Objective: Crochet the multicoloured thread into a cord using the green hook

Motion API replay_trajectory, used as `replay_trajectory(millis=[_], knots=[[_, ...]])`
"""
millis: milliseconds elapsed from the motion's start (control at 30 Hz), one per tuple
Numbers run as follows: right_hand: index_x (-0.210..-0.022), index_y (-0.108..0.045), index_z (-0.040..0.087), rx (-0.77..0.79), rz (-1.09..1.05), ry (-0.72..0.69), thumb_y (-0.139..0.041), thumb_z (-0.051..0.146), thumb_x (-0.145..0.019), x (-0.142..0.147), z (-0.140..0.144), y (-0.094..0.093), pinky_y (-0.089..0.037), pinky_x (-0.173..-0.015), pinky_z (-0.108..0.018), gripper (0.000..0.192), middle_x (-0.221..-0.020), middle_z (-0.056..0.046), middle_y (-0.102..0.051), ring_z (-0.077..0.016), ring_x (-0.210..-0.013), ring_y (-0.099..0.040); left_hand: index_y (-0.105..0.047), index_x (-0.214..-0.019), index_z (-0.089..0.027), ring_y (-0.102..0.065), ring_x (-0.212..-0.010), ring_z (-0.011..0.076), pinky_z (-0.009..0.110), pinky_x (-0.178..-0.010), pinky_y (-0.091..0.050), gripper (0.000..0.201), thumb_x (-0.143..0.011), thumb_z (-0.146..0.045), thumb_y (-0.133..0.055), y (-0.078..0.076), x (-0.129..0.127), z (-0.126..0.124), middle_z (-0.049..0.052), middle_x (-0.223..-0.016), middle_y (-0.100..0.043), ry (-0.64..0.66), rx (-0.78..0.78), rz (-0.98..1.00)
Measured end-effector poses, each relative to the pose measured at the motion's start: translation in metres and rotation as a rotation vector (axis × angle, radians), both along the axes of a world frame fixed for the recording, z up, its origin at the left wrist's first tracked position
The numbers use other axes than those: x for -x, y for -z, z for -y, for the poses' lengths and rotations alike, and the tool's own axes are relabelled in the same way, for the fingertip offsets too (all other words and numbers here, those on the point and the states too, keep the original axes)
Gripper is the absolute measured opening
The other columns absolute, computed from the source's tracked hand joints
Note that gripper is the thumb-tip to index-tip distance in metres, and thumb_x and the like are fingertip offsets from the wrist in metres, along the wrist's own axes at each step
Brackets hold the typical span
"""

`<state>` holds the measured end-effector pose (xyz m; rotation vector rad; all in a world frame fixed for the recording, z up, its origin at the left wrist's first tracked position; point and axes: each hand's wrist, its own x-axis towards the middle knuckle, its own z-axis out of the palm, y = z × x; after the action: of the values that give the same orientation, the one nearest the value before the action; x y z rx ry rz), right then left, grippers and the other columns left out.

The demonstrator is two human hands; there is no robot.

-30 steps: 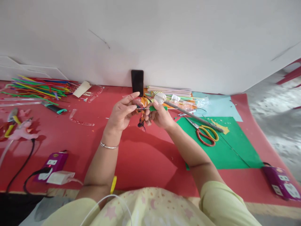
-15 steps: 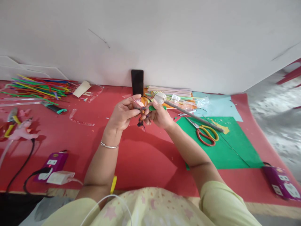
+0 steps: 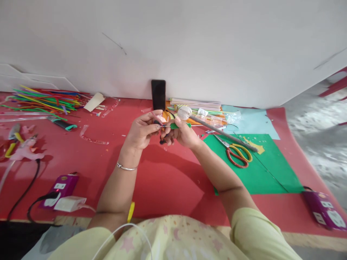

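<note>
Both hands, left hand (image 3: 141, 131) and right hand (image 3: 184, 134), pinch a small orange-black craft piece (image 3: 163, 134) held between them above the red mat (image 3: 162, 180).

Red desk (image 3: 162, 180); green sheet (image 3: 260, 169) at 3 o'clock, scissors (image 3: 236, 153) on it (red-yellow handles); black phone (image 3: 158, 94); purple power strip (image 3: 61, 186); pale yellow starred sleeve (image 3: 260, 234).

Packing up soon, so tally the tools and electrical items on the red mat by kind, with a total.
Scissors: 1
Purple power strips: 2 (left, right)
Phone propped on the wall: 1
White charger: 1
Total: 5
The left hand and right hand pinch a small wire piece between them, not counted.
</note>
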<state>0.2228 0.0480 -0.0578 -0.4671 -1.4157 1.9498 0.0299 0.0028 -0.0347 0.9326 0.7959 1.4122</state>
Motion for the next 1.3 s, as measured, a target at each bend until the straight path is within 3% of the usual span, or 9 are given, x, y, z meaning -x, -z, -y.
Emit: replay_trajectory(millis=[267,400,633,800,867,933,1067,1200,1300], knots=[[-0.086,-0.063,0.023,0.078,-0.034,0.277,-0.054,0.101,-0.098,0.011,0.004,0.002,-0.045,-0.043,-0.025,0.079,-0.076,-0.001,-0.071,-0.0106,-0.048,-0.059,-0.090,-0.121,-0.024,-0.075,-0.074,0.0128,0.026,-0.071,-0.063,0.052,-0.070,-0.013,-0.098,0.005,-0.017,0.001,-0.001,-0.087,-0.082,-0.332,-0.127,-0.153],[-0.086,-0.063,0.023,0.082,-0.035,0.280,-0.054,0.102,-0.096,0.013,0.004,0.001,-0.045,-0.044,-0.025,0.081,-0.073,0.000,-0.068,-0.0109,-0.049,-0.059,-0.090,-0.126,-0.025,-0.074,-0.071,0.0134,0.027,-0.068,-0.062,0.056,-0.071,-0.020,-0.100,0.005,-0.022,0.002,-0.001,-0.087,-0.082,-0.319,-0.132,-0.146],[-0.086,-0.065,0.023,0.071,-0.022,0.255,-0.056,0.103,-0.093,0.010,0.002,0.003,-0.046,-0.045,-0.026,0.081,-0.075,-0.002,-0.070,-0.0139,-0.054,-0.065,-0.091,-0.126,-0.025,-0.055,-0.054,0.0084,0.023,-0.055,-0.047,0.054,-0.072,-0.023,-0.101,0.008,-0.014,-0.001,-0.005,-0.070,-0.073,-0.318,-0.082,-0.145],[-0.094,-0.068,0.024,0.085,0.010,0.387,-0.055,0.107,-0.090,0.021,0.006,0.019,-0.049,-0.047,-0.027,0.083,-0.079,-0.004,-0.071,-0.0167,-0.062,-0.069,-0.091,-0.126,-0.028,-0.068,-0.070,0.0128,0.025,-0.066,-0.055,0.048,-0.079,-0.020,-0.097,0.019,-0.023,-0.001,-0.001,-0.090,-0.084,-0.535,-0.178,-0.378],[-0.096,-0.067,0.026,0.082,-0.044,0.461,-0.053,0.106,-0.091,0.028,0.010,0.028,-0.051,-0.049,-0.027,0.082,-0.082,-0.004,-0.070,-0.0180,-0.067,-0.071,-0.090,-0.127,-0.028,-0.071,-0.073,0.0140,0.026,-0.066,-0.056,0.046,-0.081,-0.022,-0.095,0.021,-0.029,-0.001,-0.001,-0.092,-0.084,-0.572,-0.181,-0.369],[-0.097,-0.067,0.026,0.050,-0.102,0.494,-0.054,0.104,-0.094,0.034,0.013,0.036,-0.051,-0.049,-0.028,0.078,-0.085,-0.005,-0.071,-0.0182,-0.067,-0.071,-0.087,-0.131,-0.027,-0.070,-0.067,0.0143,0.025,-0.058,-0.052,0.049,-0.083,-0.026,-0.094,0.021,-0.031,-0.003,-0.001,-0.086,-0.082,-0.510,-0.109,-0.208],[-0.102,-0.072,0.026,-0.031,-0.115,0.410,-0.055,0.100,-0.097,0.031,0.010,0.043,-0.049,-0.048,-0.030,0.075,-0.087,-0.004,-0.072,-0.0178,-0.061,-0.069,-0.085,-0.125,-0.022,-0.066,-0.060,0.0121,0.023,-0.051,-0.047,0.054,-0.071,-0.023,-0.097,0.013,-0.022,-0.006,-0.001,-0.081,-0.080,-0.224,0.082,0.020],[-0.103,-0.075,0.027,-0.119,-0.061,0.302,-0.057,0.107,-0.088,0.016,-0.002,0.037,-0.054,-0.050,-0.032,0.084,-0.094,-0.006,-0.074,-0.0183,-0.062,-0.070,-0.086,-0.110,-0.021,-0.068,-0.066,0.0117,0.019,-0.052,-0.043,0.045,-0.066,-0.017,-0.093,0.004,-0.011,-0.007,0.002,-0.082,-0.080,-0.037,0.175,0.131],[-0.101,-0.077,0.024,-0.235,-0.029,0.233,-0.061,0.106,-0.087,0.003,-0.009,0.026,-0.060,-0.056,-0.033,0.085,-0.100,-0.007,-0.074,-0.0187,-0.067,-0.075,-0.086,-0.108,-0.021,-0.068,-0.067,0.0117,0.019,-0.052,-0.043,0.043,-0.066,-0.016,-0.092,0.001,-0.006,-0.006,0.002,-0.082,-0.079,0.009,0.200,0.129]])
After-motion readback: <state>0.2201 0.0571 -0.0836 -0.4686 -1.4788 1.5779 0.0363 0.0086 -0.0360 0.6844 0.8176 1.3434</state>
